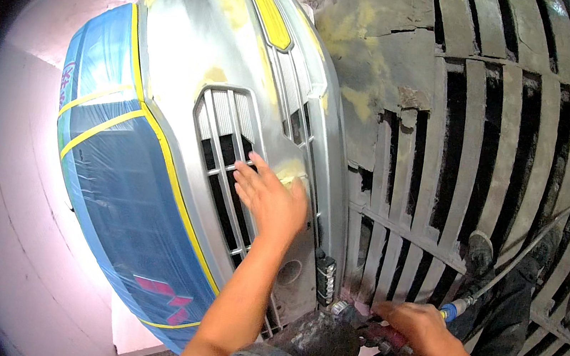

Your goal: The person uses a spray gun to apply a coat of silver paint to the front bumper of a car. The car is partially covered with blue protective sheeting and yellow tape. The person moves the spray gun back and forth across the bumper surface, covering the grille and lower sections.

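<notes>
Smudge + snag risk, fwiw

L hand (pixel 271 201) is over the silver bumper's (pixel 186 57) grille bars (pixel 223 130), fingers loosely spread; can't tell if touching. R hand (pixel 413 328) has fingers wrapped round prob a spray gun (pixel 313 344). Imo bare fingertips could smudge the silver, & air hose (pixel 512 265) catching on floor slats (pixel 472 131) could yank the gun.

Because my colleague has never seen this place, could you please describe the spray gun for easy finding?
Start from the large silver car bumper, partly covered with blue film, then look to its lower right, at the right hand. This hand grips the spray gun, whose bulky dark cup extends toward the lower left. Only it is joined to a hose, by a blue fitting.
</notes>
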Tool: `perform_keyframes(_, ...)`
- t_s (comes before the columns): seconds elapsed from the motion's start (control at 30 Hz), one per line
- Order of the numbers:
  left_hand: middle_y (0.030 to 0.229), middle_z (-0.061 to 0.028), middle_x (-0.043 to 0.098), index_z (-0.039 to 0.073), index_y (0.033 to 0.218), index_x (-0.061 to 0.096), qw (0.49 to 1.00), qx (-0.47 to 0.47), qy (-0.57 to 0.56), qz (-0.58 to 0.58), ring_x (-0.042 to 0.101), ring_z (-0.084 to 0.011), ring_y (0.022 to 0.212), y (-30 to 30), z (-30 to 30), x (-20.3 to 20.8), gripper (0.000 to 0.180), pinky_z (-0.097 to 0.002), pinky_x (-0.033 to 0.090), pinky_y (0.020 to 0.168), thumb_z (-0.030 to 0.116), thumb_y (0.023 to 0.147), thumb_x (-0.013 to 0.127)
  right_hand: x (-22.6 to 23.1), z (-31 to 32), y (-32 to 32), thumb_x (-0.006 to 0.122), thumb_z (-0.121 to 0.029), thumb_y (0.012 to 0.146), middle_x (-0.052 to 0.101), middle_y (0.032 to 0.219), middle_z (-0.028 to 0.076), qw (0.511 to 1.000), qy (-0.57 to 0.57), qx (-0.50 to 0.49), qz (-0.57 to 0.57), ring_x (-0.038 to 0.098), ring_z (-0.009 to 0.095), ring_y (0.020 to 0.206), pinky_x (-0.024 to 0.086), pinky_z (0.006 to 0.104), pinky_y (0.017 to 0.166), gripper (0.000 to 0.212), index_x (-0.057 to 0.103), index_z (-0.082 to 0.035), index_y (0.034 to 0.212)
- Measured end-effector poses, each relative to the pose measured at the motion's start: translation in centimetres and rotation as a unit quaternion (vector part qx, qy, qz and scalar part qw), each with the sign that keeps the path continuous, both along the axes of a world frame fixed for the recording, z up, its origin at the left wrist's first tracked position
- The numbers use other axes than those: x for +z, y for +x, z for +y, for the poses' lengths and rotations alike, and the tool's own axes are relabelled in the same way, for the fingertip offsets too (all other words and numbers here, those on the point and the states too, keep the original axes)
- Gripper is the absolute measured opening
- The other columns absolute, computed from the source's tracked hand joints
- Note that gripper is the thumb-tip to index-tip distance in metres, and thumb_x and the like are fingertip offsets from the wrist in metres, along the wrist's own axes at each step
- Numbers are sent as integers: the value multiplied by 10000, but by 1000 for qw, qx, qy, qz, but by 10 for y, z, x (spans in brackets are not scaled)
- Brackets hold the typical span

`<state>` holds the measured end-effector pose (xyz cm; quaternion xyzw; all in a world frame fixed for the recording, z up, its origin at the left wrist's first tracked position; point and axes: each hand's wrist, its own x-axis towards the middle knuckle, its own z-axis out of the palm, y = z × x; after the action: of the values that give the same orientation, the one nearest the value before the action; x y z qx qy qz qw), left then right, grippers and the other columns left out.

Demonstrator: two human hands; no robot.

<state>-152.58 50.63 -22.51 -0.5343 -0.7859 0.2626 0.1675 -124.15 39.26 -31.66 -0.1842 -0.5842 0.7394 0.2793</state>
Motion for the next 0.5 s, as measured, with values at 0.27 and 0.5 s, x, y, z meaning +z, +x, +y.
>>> perform_keyframes(0.27,1433,-383,94,-103,1403,120,999,37,2,-19,87,-492,1352,16,3,-5,882,-532,86,1104,278,773,604,-5,7,4,670,-123,718,637,1029,99,1000,-1,21,-22,638,302,849,524,391,698,427,582,-90,1135)
perform_keyframes(0.5,1433,-379,117,-130,1376,204,989,-135,-34,57,84,-464,1373,-27,67,-5,809,-497,90,1122,298,806,587,-5,12,10,681,-109,705,638,1031,103,1000,9,10,-15,638,307,856,522,396,696,461,577,-96,1155)
